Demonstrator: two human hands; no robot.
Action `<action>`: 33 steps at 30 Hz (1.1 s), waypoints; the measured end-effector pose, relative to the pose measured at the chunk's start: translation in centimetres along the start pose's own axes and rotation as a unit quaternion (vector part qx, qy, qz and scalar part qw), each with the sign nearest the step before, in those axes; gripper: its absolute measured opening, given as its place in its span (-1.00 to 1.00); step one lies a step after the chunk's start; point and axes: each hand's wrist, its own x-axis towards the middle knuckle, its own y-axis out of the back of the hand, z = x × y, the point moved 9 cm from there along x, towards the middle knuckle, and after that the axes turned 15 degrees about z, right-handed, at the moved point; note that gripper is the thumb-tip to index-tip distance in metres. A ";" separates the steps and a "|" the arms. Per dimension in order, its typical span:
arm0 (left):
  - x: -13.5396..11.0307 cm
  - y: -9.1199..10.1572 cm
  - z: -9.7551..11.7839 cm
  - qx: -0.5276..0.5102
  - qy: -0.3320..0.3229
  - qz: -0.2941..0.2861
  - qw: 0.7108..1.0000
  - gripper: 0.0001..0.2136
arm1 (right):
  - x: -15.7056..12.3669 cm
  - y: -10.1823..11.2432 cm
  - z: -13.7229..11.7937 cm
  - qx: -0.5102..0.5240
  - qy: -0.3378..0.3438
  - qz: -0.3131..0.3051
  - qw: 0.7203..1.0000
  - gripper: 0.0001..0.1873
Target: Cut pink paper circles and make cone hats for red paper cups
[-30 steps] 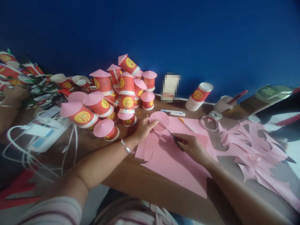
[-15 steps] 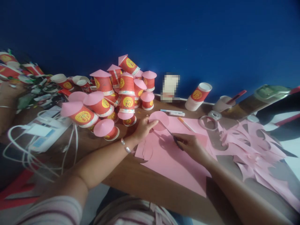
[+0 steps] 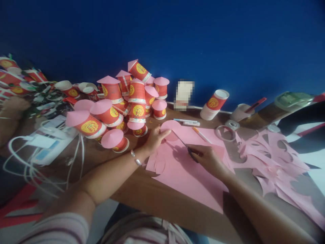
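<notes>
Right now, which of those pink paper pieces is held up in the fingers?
The round disc in the left hand, with the scissors at it. It alone is held: the large sheet lies beneath, and the jagged scraps lie off to the right.

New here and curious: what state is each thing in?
Pink disc: held by left fingers
Scissors: held by right fingers, blades at disc, opening unclear
Pink sheet: lying flat
Orange pen: lying on sheet
Pink offcuts: heaped, curved notches cut out
Coned red cups: piled, some upright, some tipped
Lone red cup: coneless
Tape roll: lying flat
</notes>
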 end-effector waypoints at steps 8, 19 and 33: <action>0.0 -0.3 0.2 -0.008 -0.003 -0.013 1.000 -0.68 | 0.2 -0.1 1.1 0.007 0.001 0.015 1.000 -0.53; 0.0 -0.3 0.1 -0.005 -0.006 -0.019 1.000 -0.68 | 0.1 0.1 0.3 -0.011 0.020 0.004 1.000 -0.55; 0.0 -0.3 0.4 0.007 -0.016 -0.021 1.000 -0.68 | 0.2 0.0 0.5 -0.005 0.015 0.013 1.000 -0.57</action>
